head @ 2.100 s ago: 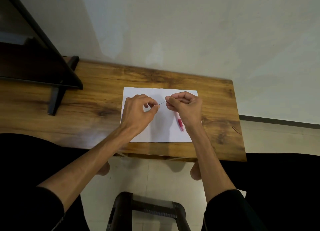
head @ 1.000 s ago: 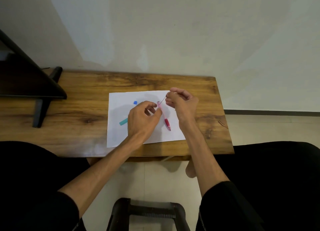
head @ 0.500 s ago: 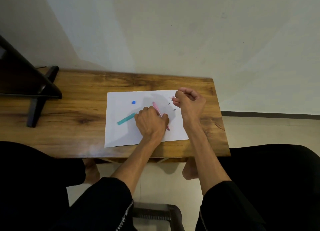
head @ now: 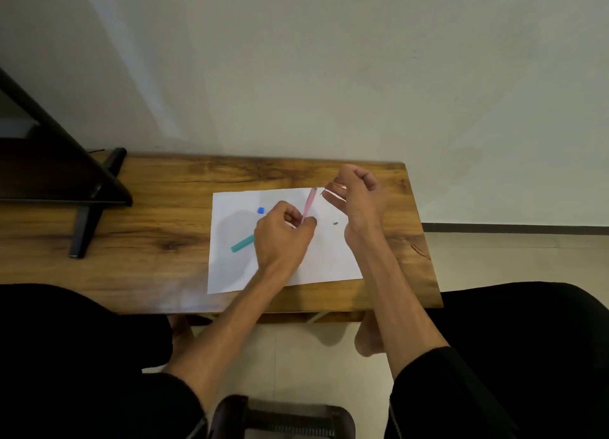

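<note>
Pink barrel (head: pixel 309 204) pinched in left grip (head: pixel 283 237) — thin rod (head: pixel 322 192) pinched in right grip (head: pixel 358 197), beside.

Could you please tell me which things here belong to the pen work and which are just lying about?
Job in hand: pink pen barrel in the left hand; thin rod pinched by the right hand; probably its parts on the paper: teal piece, blue bit, dark bit.
Lying about: black stand; wooden table.

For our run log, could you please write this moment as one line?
left hand holds pink pen tube | right hand pinches thin rod | on paper: teal piece, blue bit, dark bit
</note>
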